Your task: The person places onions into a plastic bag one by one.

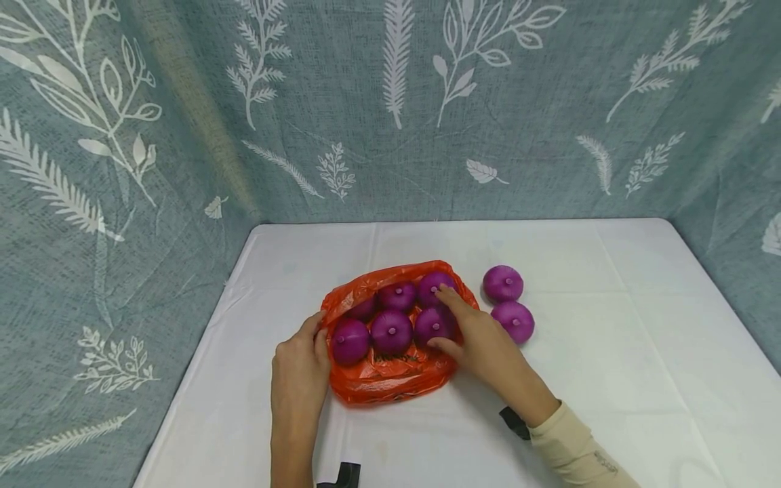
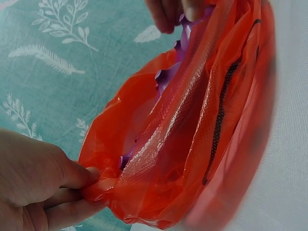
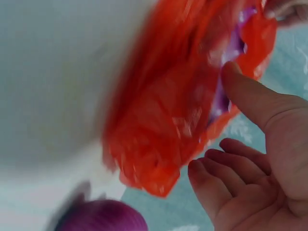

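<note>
An orange-red plastic bag [image 1: 381,392] lies with its mouth spread wide, and several round purple onions [image 1: 392,333] with small pale nubs sit inside. At the bag's left edge, my left hand [image 1: 299,373] pinches the rim between thumb and fingers; the left wrist view shows the thin plastic gathered in that grip. My right hand [image 1: 491,346] reaches over the bag's right side, fingers and thumb spread. Its thumb [image 3: 236,82] lies at an onion near the opening, and its other fingers are loosely bent outside the bag in the right wrist view.
Two more purple onions rest on the white-covered table right of the bag, one farther back [image 1: 503,283] and one nearer [image 1: 514,321]. A teal leaf-patterned curtain [image 1: 366,169] hangs behind the table and along its sides. Black straps [image 1: 515,423] show near both wrists.
</note>
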Action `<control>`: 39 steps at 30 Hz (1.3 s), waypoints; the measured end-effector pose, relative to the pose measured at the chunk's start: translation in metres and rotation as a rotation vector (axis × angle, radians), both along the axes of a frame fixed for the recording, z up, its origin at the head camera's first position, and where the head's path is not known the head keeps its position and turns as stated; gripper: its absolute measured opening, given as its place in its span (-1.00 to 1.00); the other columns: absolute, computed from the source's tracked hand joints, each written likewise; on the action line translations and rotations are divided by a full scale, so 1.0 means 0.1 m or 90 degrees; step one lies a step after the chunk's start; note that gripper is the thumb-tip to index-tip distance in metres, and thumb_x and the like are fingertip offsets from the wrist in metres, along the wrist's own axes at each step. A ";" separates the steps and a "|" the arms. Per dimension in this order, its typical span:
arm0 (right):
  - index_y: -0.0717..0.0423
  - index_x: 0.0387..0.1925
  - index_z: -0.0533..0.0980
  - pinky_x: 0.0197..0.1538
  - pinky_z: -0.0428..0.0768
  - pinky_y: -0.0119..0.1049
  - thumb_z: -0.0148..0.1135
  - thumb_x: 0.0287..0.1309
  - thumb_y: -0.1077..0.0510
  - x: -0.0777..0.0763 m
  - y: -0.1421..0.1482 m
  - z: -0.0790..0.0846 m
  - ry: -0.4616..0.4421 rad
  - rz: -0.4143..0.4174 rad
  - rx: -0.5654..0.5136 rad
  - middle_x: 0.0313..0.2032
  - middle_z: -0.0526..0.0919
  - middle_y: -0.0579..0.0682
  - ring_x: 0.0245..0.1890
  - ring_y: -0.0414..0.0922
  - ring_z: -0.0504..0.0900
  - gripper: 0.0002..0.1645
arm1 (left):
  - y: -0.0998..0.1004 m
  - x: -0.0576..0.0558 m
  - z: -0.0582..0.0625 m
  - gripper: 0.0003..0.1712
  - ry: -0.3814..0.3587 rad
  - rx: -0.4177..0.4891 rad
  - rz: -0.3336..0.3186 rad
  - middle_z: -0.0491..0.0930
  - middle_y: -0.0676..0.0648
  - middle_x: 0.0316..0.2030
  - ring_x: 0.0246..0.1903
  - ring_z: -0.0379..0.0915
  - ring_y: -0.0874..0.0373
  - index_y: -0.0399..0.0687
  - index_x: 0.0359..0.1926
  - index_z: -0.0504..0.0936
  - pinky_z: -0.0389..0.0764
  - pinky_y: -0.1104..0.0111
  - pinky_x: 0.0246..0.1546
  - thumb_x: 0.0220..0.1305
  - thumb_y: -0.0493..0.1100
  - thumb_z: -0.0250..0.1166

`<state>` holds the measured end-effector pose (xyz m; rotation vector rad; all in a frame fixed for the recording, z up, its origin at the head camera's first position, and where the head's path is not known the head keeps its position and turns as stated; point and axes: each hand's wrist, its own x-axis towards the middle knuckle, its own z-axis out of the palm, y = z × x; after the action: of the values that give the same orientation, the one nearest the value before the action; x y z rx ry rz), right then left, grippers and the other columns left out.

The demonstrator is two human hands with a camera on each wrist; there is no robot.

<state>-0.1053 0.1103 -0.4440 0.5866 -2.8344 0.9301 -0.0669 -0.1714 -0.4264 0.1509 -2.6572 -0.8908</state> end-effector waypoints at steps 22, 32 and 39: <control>-0.03 0.63 0.23 0.36 0.49 0.32 0.58 0.20 -0.10 -0.01 0.88 0.09 0.026 -0.087 -0.084 0.54 0.38 0.11 0.42 0.28 0.47 0.09 | -0.02 -0.01 0.00 -0.59 0.003 -0.008 -0.002 0.71 -0.36 0.10 0.03 0.72 -0.31 -0.29 0.29 0.64 0.71 -0.06 0.04 0.46 -0.36 0.31; -0.03 0.65 0.19 0.32 0.50 0.36 0.51 0.27 -0.18 0.12 1.20 -0.05 -0.020 -0.111 -0.068 0.59 0.29 0.12 0.35 0.41 0.50 0.08 | -0.01 -0.01 0.01 -0.58 -0.006 -0.009 0.000 0.71 -0.35 0.11 0.05 0.72 -0.29 -0.30 0.30 0.63 0.71 -0.04 0.05 0.46 -0.35 0.32; 0.08 0.62 0.21 0.26 0.54 0.37 0.58 0.19 -0.15 0.16 1.25 -0.14 -0.060 -0.094 -0.048 0.56 0.31 0.20 0.29 0.48 0.53 0.13 | -0.01 -0.02 0.02 -0.57 -0.009 -0.012 0.004 0.71 -0.35 0.12 0.09 0.70 -0.29 -0.30 0.30 0.63 0.69 -0.03 0.07 0.46 -0.35 0.33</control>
<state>-0.0889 0.2348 -0.4577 0.3282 -2.8623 1.0585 -0.0687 -0.1723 -0.4243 0.1618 -2.6759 -0.8657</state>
